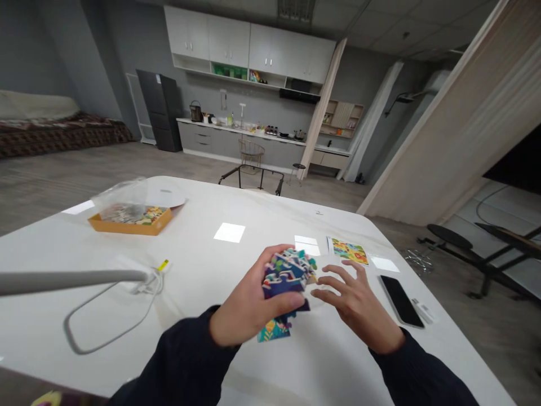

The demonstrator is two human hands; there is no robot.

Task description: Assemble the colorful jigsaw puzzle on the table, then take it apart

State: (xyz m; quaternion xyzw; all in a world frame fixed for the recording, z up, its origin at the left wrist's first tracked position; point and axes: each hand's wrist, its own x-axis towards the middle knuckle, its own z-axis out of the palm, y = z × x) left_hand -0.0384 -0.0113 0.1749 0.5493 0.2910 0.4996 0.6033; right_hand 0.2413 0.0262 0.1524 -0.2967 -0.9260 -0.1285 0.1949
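My left hand [249,304] is wrapped round a thick stack of colourful jigsaw pieces [289,270], its thumb across the near side. Purple, teal and white show on the pieces, which are jumbled together above the white table [203,265]. A teal and yellow piece [274,330] shows below the stack. Just right of the pieces, my right hand [353,299] has its fingers spread and slightly bent, with nothing between them.
An orange box [131,228] with pieces and clear plastic sits at the table's far left. A grey stand arm [76,280] crosses the left side. On the right lie a picture card [349,250], a black phone [401,300] and a small white item [424,310].
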